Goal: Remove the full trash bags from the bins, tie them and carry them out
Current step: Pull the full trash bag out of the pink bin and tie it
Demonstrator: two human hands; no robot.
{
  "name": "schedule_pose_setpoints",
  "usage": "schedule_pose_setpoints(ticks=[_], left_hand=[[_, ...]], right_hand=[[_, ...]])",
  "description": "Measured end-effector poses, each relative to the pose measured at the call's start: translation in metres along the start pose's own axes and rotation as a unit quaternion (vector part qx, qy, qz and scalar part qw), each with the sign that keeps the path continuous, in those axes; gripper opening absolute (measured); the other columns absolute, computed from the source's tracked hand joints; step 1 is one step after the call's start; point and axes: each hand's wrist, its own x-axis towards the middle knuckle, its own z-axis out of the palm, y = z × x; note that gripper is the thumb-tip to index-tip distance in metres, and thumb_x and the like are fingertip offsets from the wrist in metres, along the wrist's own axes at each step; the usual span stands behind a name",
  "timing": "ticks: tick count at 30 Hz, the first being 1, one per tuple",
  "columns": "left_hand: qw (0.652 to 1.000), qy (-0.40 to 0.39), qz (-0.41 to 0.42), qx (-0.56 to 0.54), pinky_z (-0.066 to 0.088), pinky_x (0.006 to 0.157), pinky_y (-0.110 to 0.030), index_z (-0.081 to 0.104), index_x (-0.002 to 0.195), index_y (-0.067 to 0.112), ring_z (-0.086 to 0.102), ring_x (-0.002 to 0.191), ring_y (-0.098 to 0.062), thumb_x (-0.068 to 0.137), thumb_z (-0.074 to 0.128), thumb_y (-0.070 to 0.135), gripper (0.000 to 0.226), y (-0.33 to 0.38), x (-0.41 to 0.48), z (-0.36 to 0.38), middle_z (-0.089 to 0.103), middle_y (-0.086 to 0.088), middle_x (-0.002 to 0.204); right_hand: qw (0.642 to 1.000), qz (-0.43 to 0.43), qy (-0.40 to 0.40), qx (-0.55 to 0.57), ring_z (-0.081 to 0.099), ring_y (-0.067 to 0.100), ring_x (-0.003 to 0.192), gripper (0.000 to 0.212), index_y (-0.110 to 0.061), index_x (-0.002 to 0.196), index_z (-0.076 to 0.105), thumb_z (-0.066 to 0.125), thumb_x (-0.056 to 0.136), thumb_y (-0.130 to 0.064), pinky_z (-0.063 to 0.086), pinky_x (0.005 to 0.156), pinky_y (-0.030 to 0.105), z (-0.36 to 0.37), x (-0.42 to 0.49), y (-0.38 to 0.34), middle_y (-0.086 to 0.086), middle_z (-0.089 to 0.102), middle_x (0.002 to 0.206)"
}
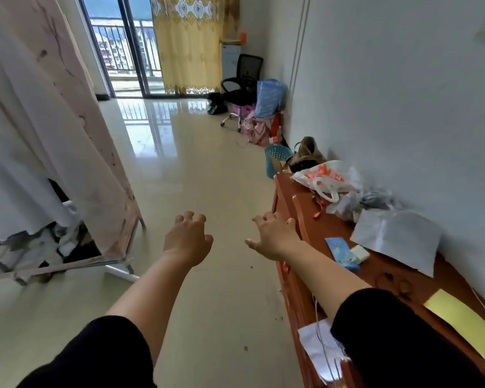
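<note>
My left hand (pixel 187 238) and my right hand (pixel 275 237) are both stretched forward over the glossy tiled floor, fingers spread and curled, holding nothing. The right hand hovers beside the front corner of a red-brown wooden cabinet (pixel 305 219). A teal plastic basket bin (pixel 276 159) stands on the floor against the right wall, just past the cabinet's far end and well ahead of both hands. What it contains I cannot make out. A dark bag-like heap (pixel 216 105) lies on the floor further back by the office chair.
The cabinet top carries a white and orange plastic bag (pixel 326 176), papers and small items. A fabric-covered wardrobe rack (pixel 67 163) stands at left. A black office chair (pixel 245 79), coloured bags and a yellow curtain are at the far end by the balcony door.
</note>
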Motion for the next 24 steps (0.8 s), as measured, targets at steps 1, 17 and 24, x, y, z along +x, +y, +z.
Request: schedule_pose_setpoints(ticks=[1,17,24], left_hand=[[1.0,-0.002,-0.001,0.0,0.043,0.097,-0.041,0.044,0.136,0.015,0.034,0.13,-0.026,0.091,0.05,0.026,0.047,-0.006,0.035,0.001,0.041,-0.007,0.141],[0.998,0.012,-0.066,-0.012,0.041,0.096,-0.04,0.044,0.136,0.018,0.037,0.129,-0.025,0.091,0.049,0.029,0.046,-0.063,0.49,-0.006,0.043,-0.005,0.14],[0.995,0.018,-0.098,0.024,0.041,0.096,-0.04,0.045,0.135,0.017,0.038,0.128,-0.026,0.091,0.048,0.03,0.047,-0.129,0.676,-0.013,0.044,-0.006,0.139]], right_hand=[[1.0,0.001,-0.003,-0.004,0.029,0.028,0.136,0.063,-0.02,0.143,0.035,0.046,0.092,-0.054,0.026,0.107,0.055,-0.005,0.038,0.001,0.01,0.037,0.146],[0.996,-0.073,-0.015,-0.044,0.029,0.029,0.135,0.061,-0.02,0.143,0.036,0.05,0.091,-0.05,0.026,0.106,0.054,-0.085,0.524,0.013,0.01,0.037,0.147],[0.992,-0.117,-0.013,-0.045,0.029,0.029,0.134,0.062,-0.021,0.143,0.034,0.051,0.09,-0.049,0.028,0.104,0.053,-0.096,0.728,-0.028,0.01,0.037,0.146]])
